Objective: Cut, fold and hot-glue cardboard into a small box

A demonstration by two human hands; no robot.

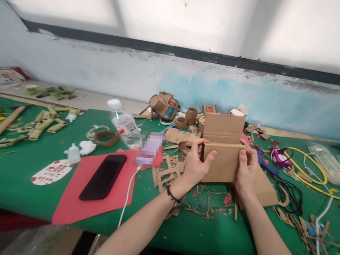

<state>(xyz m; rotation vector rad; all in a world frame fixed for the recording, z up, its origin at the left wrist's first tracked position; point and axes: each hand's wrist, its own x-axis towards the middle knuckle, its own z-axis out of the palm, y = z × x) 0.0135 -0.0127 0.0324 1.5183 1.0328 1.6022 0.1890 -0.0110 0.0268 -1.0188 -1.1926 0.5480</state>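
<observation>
Cardboard box (222, 162) clamped between both hands (220, 164), flap up; contents hidden.

On the white oval card (52, 172) at lower left, the large red characters seem to start with "大"; the rest is unclear. Print on the bottle (125, 125) left of centre and the red box (10, 74) at far left is too blurred to read.
</observation>
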